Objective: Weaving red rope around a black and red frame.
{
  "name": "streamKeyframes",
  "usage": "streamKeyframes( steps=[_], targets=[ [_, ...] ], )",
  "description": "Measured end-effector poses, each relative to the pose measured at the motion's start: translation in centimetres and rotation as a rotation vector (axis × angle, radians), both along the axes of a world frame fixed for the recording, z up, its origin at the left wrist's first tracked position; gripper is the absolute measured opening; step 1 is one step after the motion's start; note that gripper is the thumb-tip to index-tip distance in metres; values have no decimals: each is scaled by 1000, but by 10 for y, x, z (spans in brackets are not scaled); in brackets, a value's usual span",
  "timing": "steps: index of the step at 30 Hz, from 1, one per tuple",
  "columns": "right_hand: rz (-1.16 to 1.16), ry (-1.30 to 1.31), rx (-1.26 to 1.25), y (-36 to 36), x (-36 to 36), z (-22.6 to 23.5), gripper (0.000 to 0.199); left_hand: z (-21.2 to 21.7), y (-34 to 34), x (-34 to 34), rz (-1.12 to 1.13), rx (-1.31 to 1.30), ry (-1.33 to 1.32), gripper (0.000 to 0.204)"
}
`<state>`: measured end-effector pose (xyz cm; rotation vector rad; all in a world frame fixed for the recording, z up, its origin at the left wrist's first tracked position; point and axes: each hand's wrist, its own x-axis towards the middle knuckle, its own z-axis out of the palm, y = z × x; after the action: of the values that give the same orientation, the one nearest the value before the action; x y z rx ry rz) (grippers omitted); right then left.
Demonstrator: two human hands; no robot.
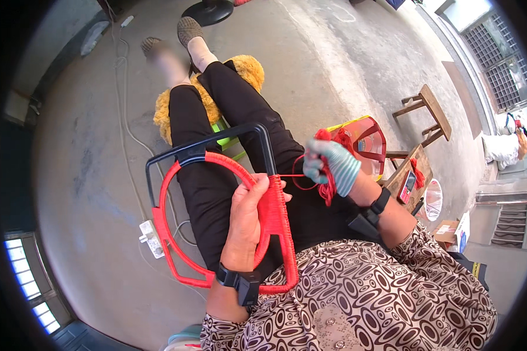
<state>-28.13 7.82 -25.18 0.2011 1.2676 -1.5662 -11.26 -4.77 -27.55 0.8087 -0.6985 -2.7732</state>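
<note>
Over concrete floor (88,175), left hand (246,216) grips frame (216,158); gloved right hand (332,165) pulls cord (328,187).

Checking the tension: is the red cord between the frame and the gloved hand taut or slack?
Taut: the red cord runs straight from the frame to the gloved right hand; spare cord loops loosely below.

Left hand (247,219) gripping, right hand (332,165) fisted, raised.
</note>
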Motion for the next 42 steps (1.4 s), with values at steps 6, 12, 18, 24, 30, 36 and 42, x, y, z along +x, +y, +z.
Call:
streamKeyframes(
  steps=[6, 12, 18, 24, 30, 36, 42],
  targets=[
    [516, 337, 169, -17, 20, -2, 32, -2, -3, -5, 8, -4, -28, 8],
    [556, 328, 145, -16, 36, 0, 33, 1, 5, 2, 36, 1, -62, 7],
    [378, 131, 62, -1, 25, 3, 29, 10, 6, -2, 85, 12, -67, 9],
    [320, 638, 517, 35, -39, 1, 42, 5, -8, -6, -126, -71, -90, 16],
    [201, 1244, 425, 41, -50, -13, 43, 4, -6, -8, -149, -122, -116, 14],
    [511, 2173, 156, -26, -11, 30, 34, -1, 3, -10, 167, -187, -137, 23],
    [860, 1691, -65, -66, 15, 19, 26, -14, 2, -8, 270, -224, -12, 31]
  ],
)
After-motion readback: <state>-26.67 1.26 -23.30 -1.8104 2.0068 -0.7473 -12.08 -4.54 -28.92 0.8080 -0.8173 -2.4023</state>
